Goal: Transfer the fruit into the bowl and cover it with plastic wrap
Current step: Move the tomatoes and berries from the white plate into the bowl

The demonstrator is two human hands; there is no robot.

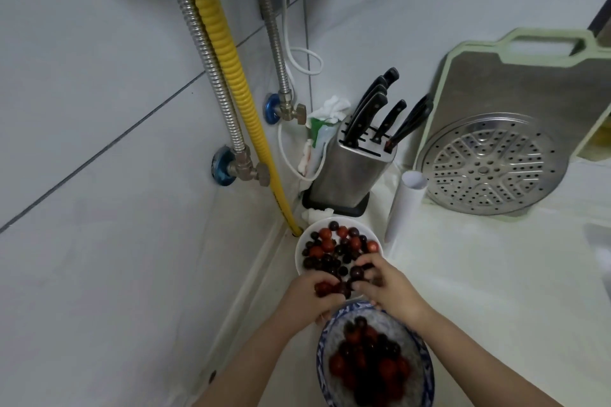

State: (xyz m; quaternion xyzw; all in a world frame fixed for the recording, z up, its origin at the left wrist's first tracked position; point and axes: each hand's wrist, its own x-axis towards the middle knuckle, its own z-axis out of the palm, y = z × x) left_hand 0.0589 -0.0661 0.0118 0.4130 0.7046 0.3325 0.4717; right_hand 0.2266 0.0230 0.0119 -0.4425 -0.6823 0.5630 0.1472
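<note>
A white plate [302, 249] by the wall holds several dark purple and red fruits [334, 248]. In front of it stands a blue-and-white patterned bowl [426, 370] with several of the same fruits [367, 360] inside. Between plate and bowl, my left hand [305, 299] cups a few fruits in curled fingers. My right hand [388, 287] pinches a dark fruit [356, 273] at the plate's near edge. The two hands almost touch. A white roll of plastic wrap [405, 205] stands upright to the right of the plate.
A steel knife block [350, 172] with black-handled knives stands behind the plate. A perforated steel steamer tray [489, 162] leans on a green cutting board [515, 76] at the right. Metal and yellow hoses [228, 53] run down the left tiled wall.
</note>
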